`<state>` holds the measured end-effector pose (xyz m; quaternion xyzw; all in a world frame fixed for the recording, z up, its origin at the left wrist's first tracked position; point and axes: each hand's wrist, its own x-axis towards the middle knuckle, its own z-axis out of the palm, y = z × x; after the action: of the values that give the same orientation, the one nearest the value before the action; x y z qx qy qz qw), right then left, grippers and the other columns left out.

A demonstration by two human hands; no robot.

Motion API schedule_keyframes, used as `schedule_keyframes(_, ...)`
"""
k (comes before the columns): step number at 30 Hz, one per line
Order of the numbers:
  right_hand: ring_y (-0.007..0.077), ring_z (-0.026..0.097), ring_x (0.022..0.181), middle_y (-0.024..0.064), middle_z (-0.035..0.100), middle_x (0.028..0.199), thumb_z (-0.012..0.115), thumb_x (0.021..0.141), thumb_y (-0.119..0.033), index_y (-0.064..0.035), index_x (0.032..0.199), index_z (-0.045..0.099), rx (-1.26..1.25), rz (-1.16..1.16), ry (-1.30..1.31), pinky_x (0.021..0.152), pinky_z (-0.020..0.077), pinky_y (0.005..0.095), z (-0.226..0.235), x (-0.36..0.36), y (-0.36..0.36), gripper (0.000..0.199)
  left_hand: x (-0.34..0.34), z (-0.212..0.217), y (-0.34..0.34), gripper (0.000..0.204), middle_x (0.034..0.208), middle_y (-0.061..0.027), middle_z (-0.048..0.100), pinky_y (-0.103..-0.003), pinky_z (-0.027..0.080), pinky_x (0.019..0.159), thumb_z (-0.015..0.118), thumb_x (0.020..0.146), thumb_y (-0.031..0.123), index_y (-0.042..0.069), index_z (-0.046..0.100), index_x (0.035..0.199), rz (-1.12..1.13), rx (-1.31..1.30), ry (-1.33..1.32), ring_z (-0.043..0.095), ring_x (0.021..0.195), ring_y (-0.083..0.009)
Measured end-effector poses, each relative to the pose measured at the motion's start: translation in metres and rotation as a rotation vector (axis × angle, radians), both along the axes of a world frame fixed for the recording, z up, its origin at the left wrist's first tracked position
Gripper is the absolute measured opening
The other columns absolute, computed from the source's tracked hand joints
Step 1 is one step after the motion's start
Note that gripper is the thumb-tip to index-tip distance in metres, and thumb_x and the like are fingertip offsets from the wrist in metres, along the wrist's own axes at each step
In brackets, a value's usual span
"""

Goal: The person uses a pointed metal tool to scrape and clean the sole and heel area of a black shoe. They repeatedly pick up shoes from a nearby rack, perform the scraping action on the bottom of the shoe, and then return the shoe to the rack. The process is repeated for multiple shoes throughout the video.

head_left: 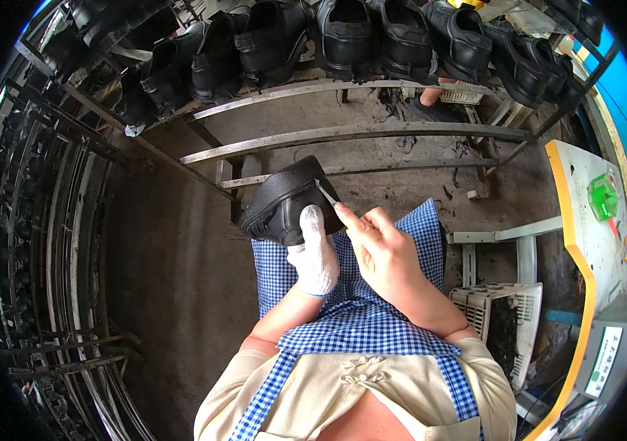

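Two bent forearms [280, 317] reach forward from cream sleeves [236, 371]. The left hand [316, 257], in a white knitted glove, grips a black leather shoe [291, 202] above the blue-and-white checked apron [365, 327], thumb up along its side; the bare right hand [388, 253] angles in, fingers closed on a slim grey metal tool [326, 195] whose tip is at the shoe. Beyond, black shoes [346, 40] line a metal rack [357, 135] over a stained dark floor [173, 242]; rightward stands a white, yellow-edged worktop [585, 176].

Grained leather-look shoe [284, 189], cloth glove [318, 263], metal blade [326, 193]
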<state>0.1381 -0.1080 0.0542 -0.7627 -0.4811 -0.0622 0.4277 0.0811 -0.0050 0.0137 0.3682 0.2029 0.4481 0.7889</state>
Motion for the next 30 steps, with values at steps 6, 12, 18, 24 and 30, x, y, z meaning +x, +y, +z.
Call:
schedule_keyframes(6, 0.0208, 0.061, 0.06, 0.0076, 0.052, 0.085, 0.067, 0.083, -0.001, -0.0171, 0.139, 0.055, -0.011, 0.006, -0.015, 0.052, 0.053, 0.0334, -0.002, -0.001, -0.001, 0.06, 0.0, -0.003, 0.002, 0.029, 0.115, -0.0037, 0.063, -0.028, 0.051, 0.085, 0.056, 0.102, 0.025, 0.009, 0.055, 0.126, -0.014, 0.001, -0.009, 0.06, 0.098, -0.0124)
schedule_keyframes(12, 0.022, 0.062, 0.06, 0.0078, 0.052, 0.085, 0.066, 0.083, -0.001, -0.0171, 0.14, 0.054, -0.013, 0.016, 0.006, 0.052, 0.0536, 0.0339, 0.003, 0.0, 0.001, 0.06, -0.001, -0.004, 0.002, 0.029, 0.116, -0.0037, 0.063, -0.028, 0.051, 0.085, 0.055, 0.102, 0.025, 0.009, 0.055, 0.126, -0.015, 0.0, 0.001, 0.06, 0.099, -0.0125)
schedule_keyframes(18, 0.0232, 0.061, 0.06, 0.0087, 0.053, 0.084, 0.064, 0.086, -0.002, -0.0165, 0.14, 0.054, 0.039, 0.006, 0.014, 0.053, 0.052, 0.0355, -0.006, 0.001, 0.006, 0.056, -0.003, -0.005, -0.001, 0.031, 0.121, -0.0045, 0.062, -0.03, 0.05, 0.09, 0.055, 0.102, 0.02, 0.007, 0.054, 0.13, -0.029, 0.127, 0.096, 0.059, 0.105, -0.014)
schedule_keyframes(24, 0.0184, 0.055, 0.061, 0.0094, 0.054, 0.076, 0.062, 0.094, -0.006, -0.011, 0.135, 0.058, 0.094, 0.13, 0.255, 0.056, 0.0465, 0.0316, 0.003, 0.039, 0.009, 0.042, -0.011, -0.018, -0.009, 0.034, 0.124, -0.0059, 0.059, -0.029, 0.049, 0.092, 0.056, 0.101, 0.017, 0.007, 0.051, 0.133, -0.13, 0.058, 0.196, 0.058, 0.109, -0.0145)
schedule_keyframes(30, 0.008, 0.055, 0.08, 0.0022, 0.063, 0.096, 0.066, 0.094, -0.013, -0.0023, 0.135, 0.054, 0.33, 0.153, 0.772, 0.076, 0.0468, 0.0241, -0.039, 0.051, 0.001, 0.044, -0.016, 0.019, 0.006, 0.038, 0.121, -0.0068, 0.06, -0.029, 0.05, 0.09, 0.06, 0.098, 0.02, 0.005, 0.053, 0.132, -0.404, -0.123, 0.021, 0.058, 0.106, -0.0153)
